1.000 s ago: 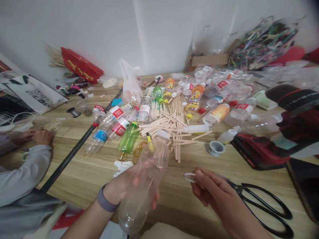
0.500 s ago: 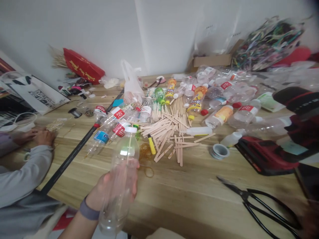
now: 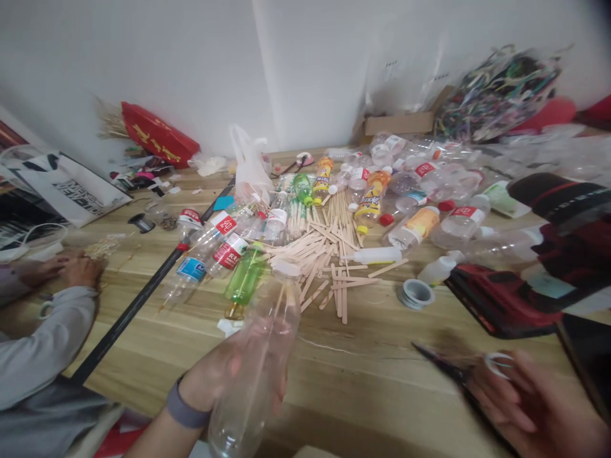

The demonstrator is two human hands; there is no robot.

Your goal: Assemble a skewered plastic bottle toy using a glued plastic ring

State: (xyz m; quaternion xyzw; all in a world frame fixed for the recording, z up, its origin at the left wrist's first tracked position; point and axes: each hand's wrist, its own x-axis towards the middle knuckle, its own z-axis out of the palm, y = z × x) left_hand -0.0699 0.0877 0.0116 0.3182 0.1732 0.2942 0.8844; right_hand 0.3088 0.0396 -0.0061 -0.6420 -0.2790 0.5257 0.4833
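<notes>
My left hand (image 3: 258,362) is wrapped around a clear plastic bottle (image 3: 243,394) with a white cap, held tilted above the near part of the table. A thin pale stick or line shows through the bottle. At the right, my right hand (image 3: 529,401) is curled over the handles of black scissors (image 3: 453,372); motion blurs it, and the handle loops are mostly hidden. A small white ring (image 3: 498,364) shows at its fingers. Just beyond the held bottle lies a green bottle (image 3: 244,277), beside several flat wooden sticks (image 3: 317,254).
Plastic bottles (image 3: 424,172) crowd the back right. A red and black power tool (image 3: 506,305) and a grey spool (image 3: 416,294) stand at the right. A long black bar (image 3: 138,312) crosses the left side, near another person's hands (image 3: 81,267).
My left hand has moved right with the clear bottle, uncovering the green bottle behind it. My right hand has come in over the scissors' handles. The view has shifted slightly.
</notes>
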